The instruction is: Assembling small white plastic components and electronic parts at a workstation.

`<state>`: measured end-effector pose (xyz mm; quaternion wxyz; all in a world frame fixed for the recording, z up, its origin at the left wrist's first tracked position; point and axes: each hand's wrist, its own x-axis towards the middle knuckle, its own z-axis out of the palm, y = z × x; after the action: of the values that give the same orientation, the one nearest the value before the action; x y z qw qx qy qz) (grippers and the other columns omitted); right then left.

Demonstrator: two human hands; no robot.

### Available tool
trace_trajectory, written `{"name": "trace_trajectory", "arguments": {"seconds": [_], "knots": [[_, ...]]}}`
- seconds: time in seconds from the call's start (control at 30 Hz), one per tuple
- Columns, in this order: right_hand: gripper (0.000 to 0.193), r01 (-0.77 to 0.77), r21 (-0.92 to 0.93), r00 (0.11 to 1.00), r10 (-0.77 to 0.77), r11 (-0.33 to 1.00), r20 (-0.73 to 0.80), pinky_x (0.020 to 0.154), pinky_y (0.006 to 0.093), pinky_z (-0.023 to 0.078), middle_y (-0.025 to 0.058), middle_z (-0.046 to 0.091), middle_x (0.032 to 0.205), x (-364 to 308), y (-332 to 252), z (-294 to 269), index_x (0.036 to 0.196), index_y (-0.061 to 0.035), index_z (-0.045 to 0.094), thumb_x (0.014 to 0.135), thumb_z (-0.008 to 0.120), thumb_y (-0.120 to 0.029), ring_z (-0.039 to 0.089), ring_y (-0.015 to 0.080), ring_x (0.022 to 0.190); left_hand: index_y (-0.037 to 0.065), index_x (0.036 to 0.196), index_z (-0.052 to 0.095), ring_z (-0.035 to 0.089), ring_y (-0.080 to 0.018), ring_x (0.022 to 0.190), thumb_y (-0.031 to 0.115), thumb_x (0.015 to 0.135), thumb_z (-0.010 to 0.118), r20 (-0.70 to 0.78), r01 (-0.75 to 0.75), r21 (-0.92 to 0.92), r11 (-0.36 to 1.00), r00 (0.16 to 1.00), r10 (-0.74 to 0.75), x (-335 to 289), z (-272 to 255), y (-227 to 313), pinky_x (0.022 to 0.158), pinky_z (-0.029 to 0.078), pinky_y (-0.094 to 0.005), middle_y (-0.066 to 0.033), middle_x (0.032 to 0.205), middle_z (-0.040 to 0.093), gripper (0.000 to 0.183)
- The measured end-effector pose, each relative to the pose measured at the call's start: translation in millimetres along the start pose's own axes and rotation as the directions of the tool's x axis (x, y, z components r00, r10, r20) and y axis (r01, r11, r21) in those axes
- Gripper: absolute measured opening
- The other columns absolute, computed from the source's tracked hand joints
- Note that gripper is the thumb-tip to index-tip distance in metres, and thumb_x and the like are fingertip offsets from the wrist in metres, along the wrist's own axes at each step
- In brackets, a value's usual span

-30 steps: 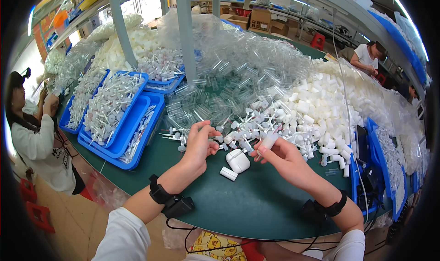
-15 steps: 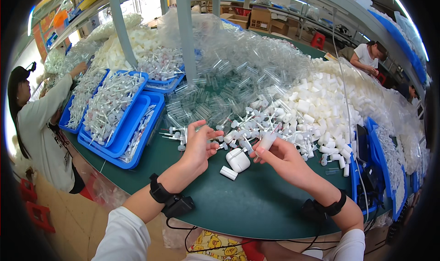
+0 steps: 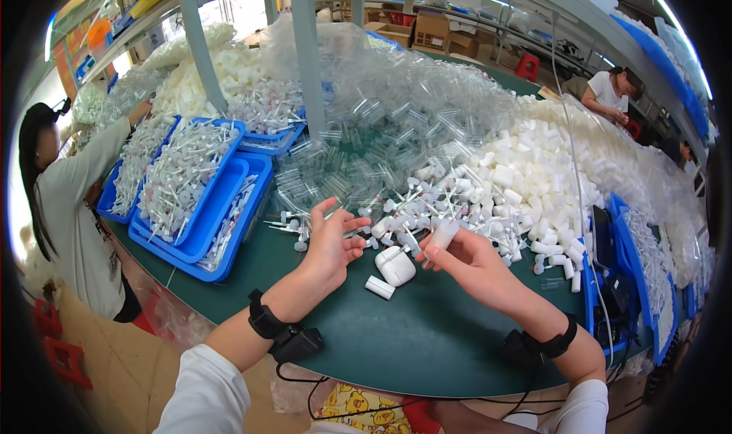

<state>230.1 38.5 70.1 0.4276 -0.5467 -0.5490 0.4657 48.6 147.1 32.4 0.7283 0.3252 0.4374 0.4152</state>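
My right hand (image 3: 476, 270) pinches a frosted white cylindrical cap (image 3: 443, 234) between thumb and fingers, just right of the table's middle. My left hand (image 3: 329, 245) is raised over the green table with its fingers spread and curved, holding nothing. A glossy white rounded case (image 3: 396, 267) lies between the hands, with a short white cylinder (image 3: 380, 287) on the table in front of it. Just beyond the hands is a loose heap of small white stemmed parts (image 3: 415, 209) with round discs. Clear plastic tubes (image 3: 374, 140) are piled behind it.
White caps (image 3: 526, 175) form a large heap at the right. Blue trays (image 3: 263, 197) of stemmed parts stand at the left. Grey posts (image 3: 306, 60) rise from the table, and a white cable (image 3: 577, 167) hangs at the right. Co-workers (image 3: 72, 197) sit at left and far right.
My hands and the cap stay almost where they were. The co-worker at the left has turned the head and shifted slightly to the right.
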Motion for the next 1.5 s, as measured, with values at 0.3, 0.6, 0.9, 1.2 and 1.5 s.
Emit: {"name": "trace_trajectory", "arguments": {"seconds": [0.3,0.6,0.9,1.2,1.5], "knots": [[0.026,0.011,-0.001,1.000,-0.011,1.000,-0.001,0.076,0.0247,0.043,0.0040,0.061,0.094,0,0,-3,0.103,-0.0010,0.056,0.089,0.054,-0.023,0.056,0.0090,0.084,0.012,0.119,0.030,0.050,-0.0154,0.058,0.015,0.084,0.044,-0.005,-0.003,-0.033,0.999,1.000,0.003,5,-3,-3,0.051,0.042,-0.0259,-0.0124,0.098,0.054,0.038],[0.027,0.020,0.011,1.000,-0.020,1.000,-0.001,0.077,0.0252,0.044,0.0049,0.061,0.095,0,-2,-4,0.104,-0.0012,0.055,0.090,0.054,-0.024,0.056,0.0095,0.086,0.015,0.092,0.038,0.046,-0.0115,0.055,0.024,0.086,0.050,0.051,-0.134,-0.031,0.990,0.989,0.136,-1,4,-2,0.050,0.034,-0.0252,0.0003,0.068,0.043,0.016],[0.023,0.065,-0.016,0.997,-0.066,0.998,-0.039,0.077,0.0243,0.044,0.0042,0.059,0.097,1,-11,-7,0.103,-0.0003,0.057,0.089,0.056,-0.018,0.055,0.0094,0.087,0.016,0.086,0.035,0.045,-0.0141,0.051,0.026,0.090,0.045,0.370,-0.084,-0.085,0.993,0.923,0.109,-7,2,-1,0.048,0.033,-0.0257,-0.0006,0.062,0.039,0.015],[0.025,0.113,0.196,0.993,-0.103,0.974,-0.061,0.081,0.0251,0.045,0.0046,0.056,0.101,2,-21,-15,0.107,-0.0002,0.054,0.086,0.060,-0.011,0.053,0.0099,0.094,0.005,0.118,0.034,0.060,-0.0233,0.068,0.016,0.089,0.034,0.709,-0.129,0.065,0.989,0.704,0.045,-13,11,2,0.058,0.048,-0.0280,-0.0141,0.092,0.054,0.032],[0.024,0.269,0.154,0.963,-0.270,0.951,-0.018,0.081,0.0258,0.045,0.0051,0.055,0.101,1,-20,-13,0.104,0.0004,0.054,0.081,0.062,-0.001,0.054,0.0114,0.095,0.002,0.103,0.052,0.055,-0.0108,0.077,0.024,0.090,0.050,0.798,-0.267,0.278,0.923,0.598,-0.067,-21,11,1,0.064,0.045,-0.0247,-0.0028,0.085,0.052,0.026]]}}
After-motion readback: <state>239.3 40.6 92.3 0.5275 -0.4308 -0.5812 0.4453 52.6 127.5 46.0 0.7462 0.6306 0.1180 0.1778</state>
